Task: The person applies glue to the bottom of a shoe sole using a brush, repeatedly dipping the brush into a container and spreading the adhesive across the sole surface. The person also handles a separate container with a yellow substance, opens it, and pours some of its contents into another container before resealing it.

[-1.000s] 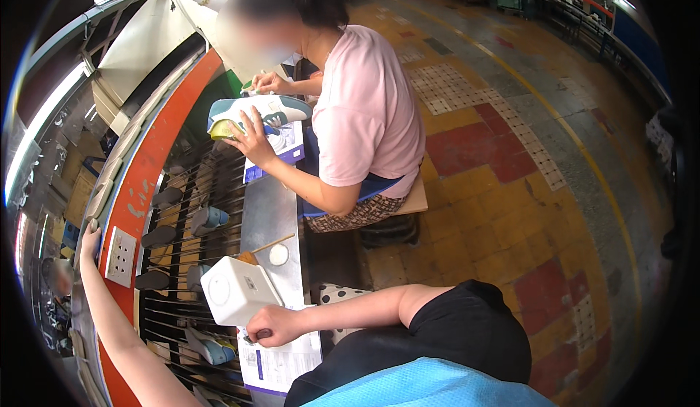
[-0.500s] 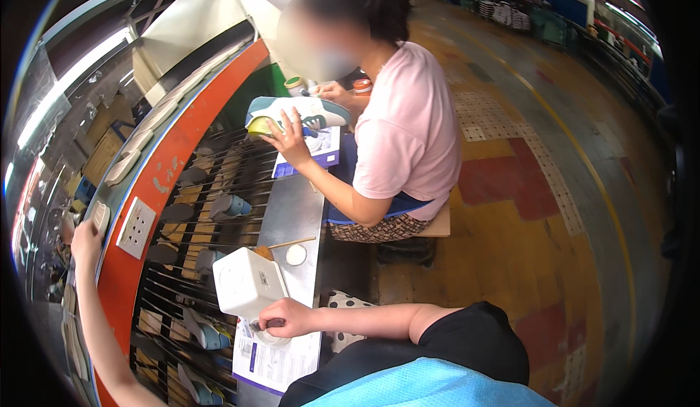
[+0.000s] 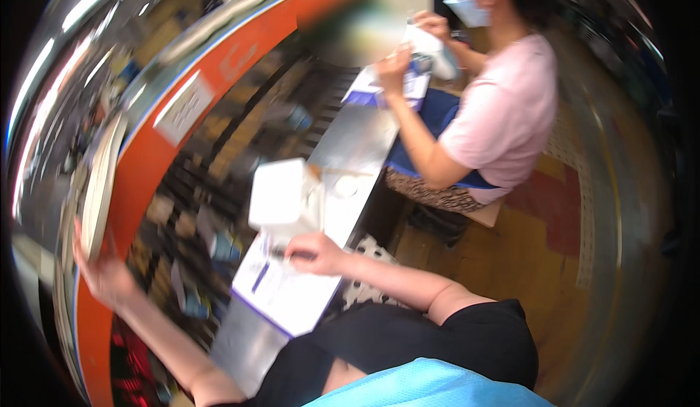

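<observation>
- My right hand (image 3: 312,252) rests on the white sheet with purple edging (image 3: 281,290), which lies flat on the grey metal table (image 3: 357,152). The fingers (image 3: 292,245) are curled down onto the paper's upper part; the blur hides whether they pinch anything.
- Just above that hand stands a white box (image 3: 278,192), touching or almost touching the sheet's top edge. I cannot tell which.
- My left hand (image 3: 102,272) is stretched far out to the left, at the orange rail (image 3: 157,166) beside a pale curved panel (image 3: 98,188). The fingers look spread, but the motion blur leaves me unable to tell whether they grip the rim.
- A small round white lid (image 3: 345,187) lies on the table just right of the box.
- Beyond the table, a dark rack (image 3: 219,188) holds blurred small items.
- Further along the table, a seated person in a pink shirt (image 3: 503,115) holds a white item (image 3: 426,49) up with both hands.
</observation>
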A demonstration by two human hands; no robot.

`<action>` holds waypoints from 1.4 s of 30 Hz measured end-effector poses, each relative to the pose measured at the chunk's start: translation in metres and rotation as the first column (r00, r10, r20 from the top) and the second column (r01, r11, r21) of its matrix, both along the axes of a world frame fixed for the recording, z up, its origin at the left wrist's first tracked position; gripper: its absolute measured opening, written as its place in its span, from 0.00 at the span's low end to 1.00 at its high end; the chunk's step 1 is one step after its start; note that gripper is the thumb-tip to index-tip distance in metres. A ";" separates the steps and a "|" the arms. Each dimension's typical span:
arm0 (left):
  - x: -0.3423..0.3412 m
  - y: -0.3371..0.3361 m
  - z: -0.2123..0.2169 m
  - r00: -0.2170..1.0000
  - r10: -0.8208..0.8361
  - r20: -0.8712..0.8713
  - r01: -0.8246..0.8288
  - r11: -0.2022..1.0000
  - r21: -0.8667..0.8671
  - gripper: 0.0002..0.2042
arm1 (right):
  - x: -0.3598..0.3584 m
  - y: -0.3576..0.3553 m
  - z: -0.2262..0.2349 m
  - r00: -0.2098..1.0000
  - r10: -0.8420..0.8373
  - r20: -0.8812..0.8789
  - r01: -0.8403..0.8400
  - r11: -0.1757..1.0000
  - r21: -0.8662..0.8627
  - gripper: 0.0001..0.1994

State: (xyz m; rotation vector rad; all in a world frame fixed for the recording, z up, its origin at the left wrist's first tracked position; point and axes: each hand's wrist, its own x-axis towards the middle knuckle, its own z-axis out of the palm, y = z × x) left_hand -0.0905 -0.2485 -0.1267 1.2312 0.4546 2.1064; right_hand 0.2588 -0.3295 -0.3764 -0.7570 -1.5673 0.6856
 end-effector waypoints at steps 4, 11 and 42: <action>0.035 -0.008 -0.004 0.991 0.066 0.119 -0.076 0.994 0.082 0.32 | 0.001 -0.019 0.009 1.000 -0.024 0.012 0.025 0.985 -0.171 0.08; 0.045 -0.009 -0.019 0.894 -0.448 -0.002 0.446 0.892 -0.076 0.36 | -0.003 -0.032 0.022 0.993 -0.118 0.018 0.119 0.963 -0.241 0.06; 0.030 -0.155 -0.326 0.477 -0.482 0.735 0.879 0.249 -0.408 0.33 | -0.008 -0.037 -0.022 0.979 -0.136 -0.153 0.042 0.865 -0.500 0.09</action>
